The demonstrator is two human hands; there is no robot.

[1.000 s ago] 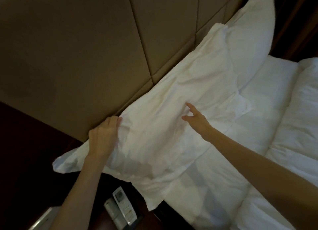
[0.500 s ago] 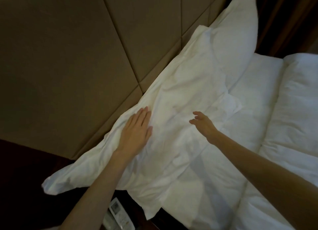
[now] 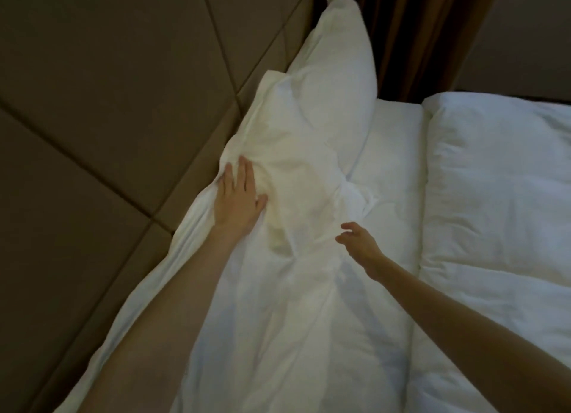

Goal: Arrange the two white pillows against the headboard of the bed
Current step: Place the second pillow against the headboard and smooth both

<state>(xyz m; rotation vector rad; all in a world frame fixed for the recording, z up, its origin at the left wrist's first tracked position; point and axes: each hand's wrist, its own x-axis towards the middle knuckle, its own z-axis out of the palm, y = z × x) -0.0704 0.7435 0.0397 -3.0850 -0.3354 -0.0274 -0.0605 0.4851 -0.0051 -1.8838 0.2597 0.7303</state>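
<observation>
Two white pillows lean along the padded brown headboard [image 3: 123,103]. The near pillow [image 3: 293,289] is crumpled and runs from the bottom of the view up to the middle. The far pillow [image 3: 333,81] stands more upright behind it, partly overlapped by the near one. My left hand [image 3: 239,196] lies flat, fingers together, on the near pillow's upper edge by the headboard. My right hand [image 3: 358,242] hovers with fingers apart just over the near pillow's right side, holding nothing.
A white sheet [image 3: 392,153] covers the mattress to the right of the pillows. A thick white duvet [image 3: 500,196] is folded back on the right. A brown curtain [image 3: 417,35] hangs beyond the far pillow.
My left hand let go of the pillow's corner and slid flat along its top edge toward the far pillow. The view shifted right, so the bedside table dropped out of sight.
</observation>
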